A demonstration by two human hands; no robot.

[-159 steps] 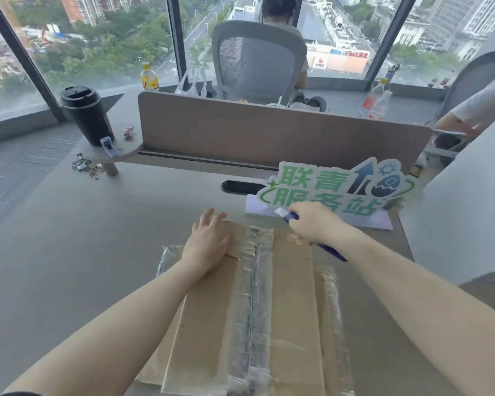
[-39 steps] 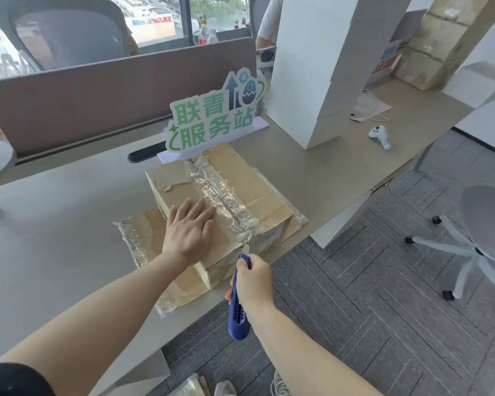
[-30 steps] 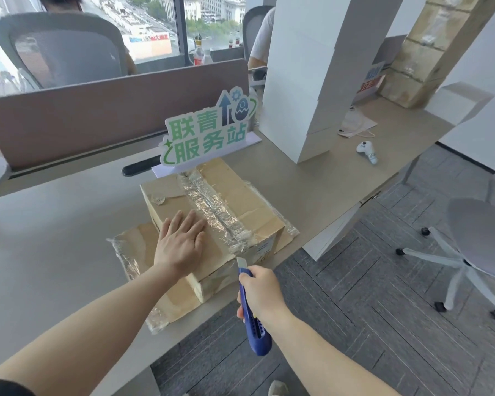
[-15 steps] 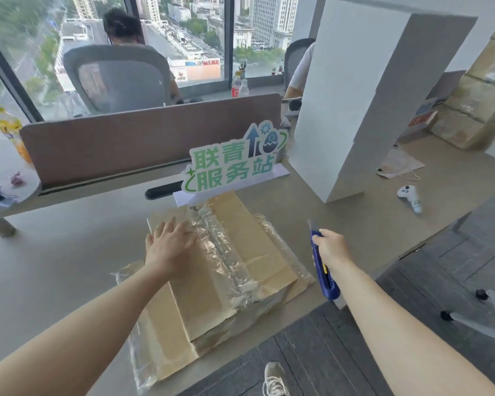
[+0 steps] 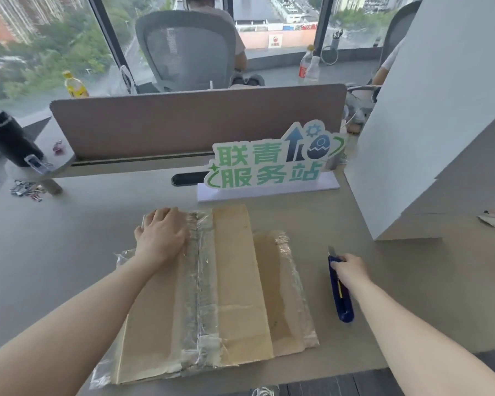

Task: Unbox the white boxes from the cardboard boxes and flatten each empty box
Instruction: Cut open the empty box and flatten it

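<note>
Surface: grey desk [image 5: 55,252], window behind.
Left hand [image 5: 162,234]: fingers straight, pressing flat on cardboard box [image 5: 229,281].
Right hand [image 5: 352,270]: fingers curled round blue utility knife [image 5: 340,292], blade out, just right of box.
Cardboard box: taped, mid-desk.
White boxes [image 5: 429,138]: stacked far right.
Sign [image 5: 272,161]: behind box.

The stack of white boxes [image 5: 429,132] is cut off by the top and right edges. The cardboard box [image 5: 212,295] is partly covered by the left hand [image 5: 162,234]. The knife's [image 5: 340,292] handle is partly hidden within the right hand's [image 5: 352,270] grip.
</note>
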